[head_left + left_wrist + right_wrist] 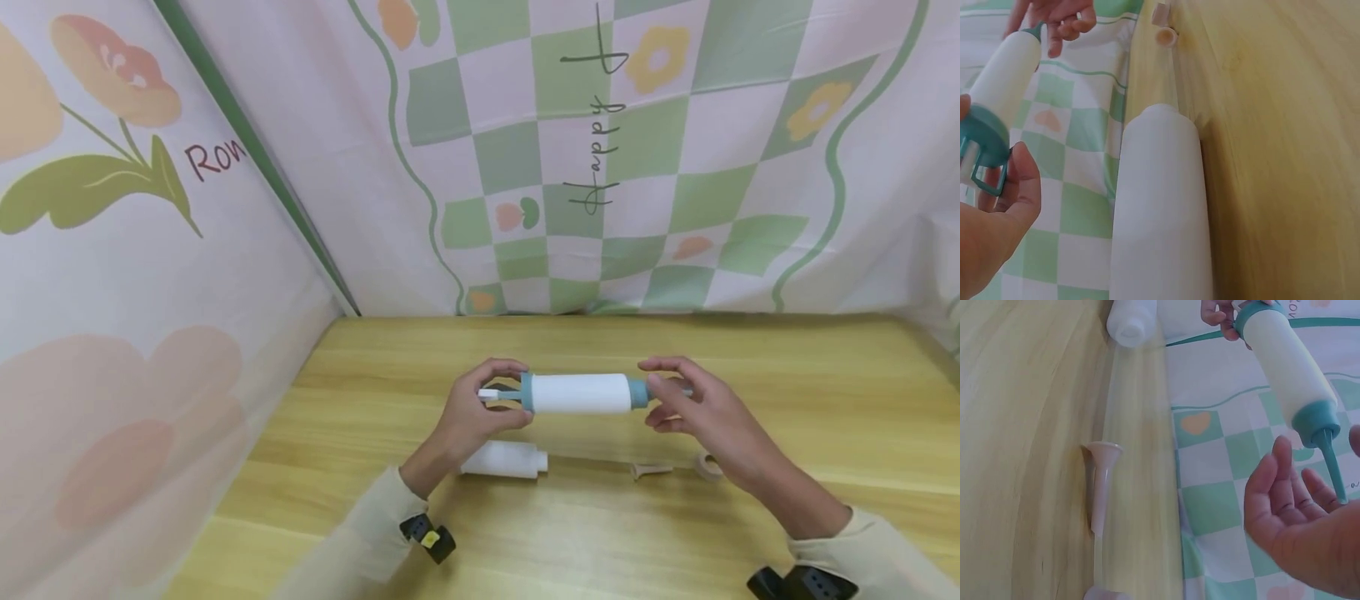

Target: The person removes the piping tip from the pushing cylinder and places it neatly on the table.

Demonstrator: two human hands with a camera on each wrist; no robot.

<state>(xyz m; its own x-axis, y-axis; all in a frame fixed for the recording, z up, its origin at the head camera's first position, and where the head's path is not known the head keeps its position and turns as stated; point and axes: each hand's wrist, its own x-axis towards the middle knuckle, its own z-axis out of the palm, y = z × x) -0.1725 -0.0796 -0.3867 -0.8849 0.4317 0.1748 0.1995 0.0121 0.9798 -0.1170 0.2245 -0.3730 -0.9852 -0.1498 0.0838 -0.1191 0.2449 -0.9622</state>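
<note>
A white syringe-like tube [581,393] with teal ends is held level above the table. My left hand [472,408] grips its left end, with thumb and fingers around the teal collar and loop handle [988,178]. At the other end, my right hand [693,404] is beside the thin teal nozzle [1332,464]. In the right wrist view its fingers [1282,487] are spread, loosely bent and clear of the nozzle. Below my left hand, a white bottle-shaped tube [506,460] lies on its side, partly hidden in the head view.
A small pink funnel-shaped nozzle [1102,481] and a pink ring [707,465] lie on the wooden table [585,533], below my right hand. Behind the table hangs a green-and-white checked cloth [570,158]; another printed cloth [150,292] hangs at the left.
</note>
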